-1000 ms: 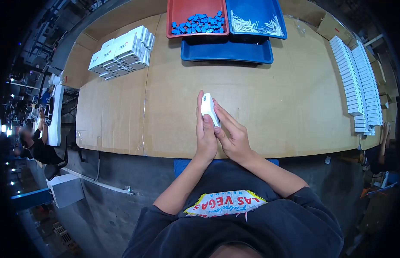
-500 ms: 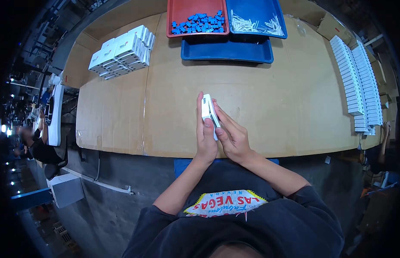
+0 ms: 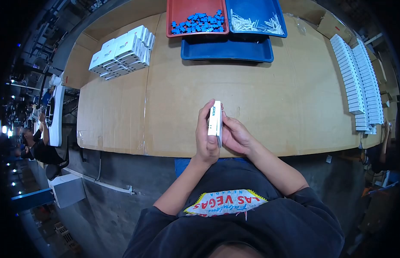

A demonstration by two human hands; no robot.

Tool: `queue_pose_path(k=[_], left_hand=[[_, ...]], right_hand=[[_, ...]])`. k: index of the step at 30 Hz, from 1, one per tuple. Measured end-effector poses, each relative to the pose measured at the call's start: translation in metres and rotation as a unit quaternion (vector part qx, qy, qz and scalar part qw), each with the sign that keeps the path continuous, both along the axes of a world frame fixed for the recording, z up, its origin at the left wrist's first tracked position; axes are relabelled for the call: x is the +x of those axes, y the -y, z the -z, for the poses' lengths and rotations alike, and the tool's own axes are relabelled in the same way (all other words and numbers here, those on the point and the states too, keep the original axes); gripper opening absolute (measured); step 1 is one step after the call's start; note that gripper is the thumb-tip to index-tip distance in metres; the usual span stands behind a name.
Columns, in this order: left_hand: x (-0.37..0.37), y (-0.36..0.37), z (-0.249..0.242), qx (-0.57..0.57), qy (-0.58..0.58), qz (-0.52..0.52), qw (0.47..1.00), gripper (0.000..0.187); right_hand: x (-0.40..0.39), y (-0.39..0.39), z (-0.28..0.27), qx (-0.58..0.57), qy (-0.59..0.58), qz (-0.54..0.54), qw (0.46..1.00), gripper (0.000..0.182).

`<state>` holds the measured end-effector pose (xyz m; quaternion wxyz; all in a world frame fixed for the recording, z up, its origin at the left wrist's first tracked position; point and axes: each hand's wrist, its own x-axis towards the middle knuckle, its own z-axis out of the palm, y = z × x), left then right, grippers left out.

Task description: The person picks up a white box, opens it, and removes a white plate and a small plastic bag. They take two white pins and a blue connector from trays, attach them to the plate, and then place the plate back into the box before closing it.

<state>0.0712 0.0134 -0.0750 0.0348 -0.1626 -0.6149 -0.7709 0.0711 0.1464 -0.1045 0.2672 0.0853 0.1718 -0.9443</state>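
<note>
A white box-shaped piece (image 3: 216,118) with small dark lettering stands on edge between my two hands, above the front part of the cardboard-covered table (image 3: 182,94). My left hand (image 3: 205,135) is wrapped round its left side, thumb on the near end and fingertips at the far end. On the other side, my right hand (image 3: 237,135) has its fingers bent against the white piece; its fingertips are partly hidden behind it.
Stacked white boxes (image 3: 116,51) stand at the back left. Behind the hands are a red tray (image 3: 195,6) of blue parts, a blue tray (image 3: 253,8) of white sticks and a lower blue tray (image 3: 228,51). Long rows of white pieces (image 3: 354,81) line the right. A person (image 3: 43,148) is far left.
The white piece has turned so its lettered narrow side faces up, and its gap no longer shows. My right hand has shifted slightly right and its fingers have bent.
</note>
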Motion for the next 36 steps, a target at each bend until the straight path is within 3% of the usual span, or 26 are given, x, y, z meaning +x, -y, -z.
queue_pose_path(k=[4, 11, 17, 25, 31, 36], left_hand=[[0.003, 0.002, -0.001, -0.054, 0.012, 0.016, 0.998, 0.12], [-0.001, 0.0, -0.003, -0.07, -0.024, -0.045, 0.996, 0.106], [-0.006, 0.005, 0.007, -0.112, -0.039, -0.058, 0.991, 0.102], [-0.003, 0.003, 0.003, -0.205, -0.077, -0.147, 0.965, 0.103], [-0.006, 0.005, 0.013, -0.148, -0.102, -0.158, 0.971, 0.088], [-0.004, 0.003, 0.003, -0.141, -0.091, -0.159, 0.973, 0.088]], right_hand=[[0.0, 0.001, 0.016, 0.017, -0.034, 0.003, 0.999, 0.035], [-0.005, -0.003, -0.002, 0.068, -0.035, 0.003, 0.997, 0.042], [0.009, 0.006, -0.063, 0.347, -0.035, 0.043, 0.936, 0.047], [0.014, 0.022, -0.057, 0.366, -0.177, 0.078, 0.91, 0.057], [0.023, 0.028, -0.059, 0.39, -0.199, 0.089, 0.894, 0.06], [0.03, 0.032, -0.056, 0.422, -0.241, 0.121, 0.866, 0.055]])
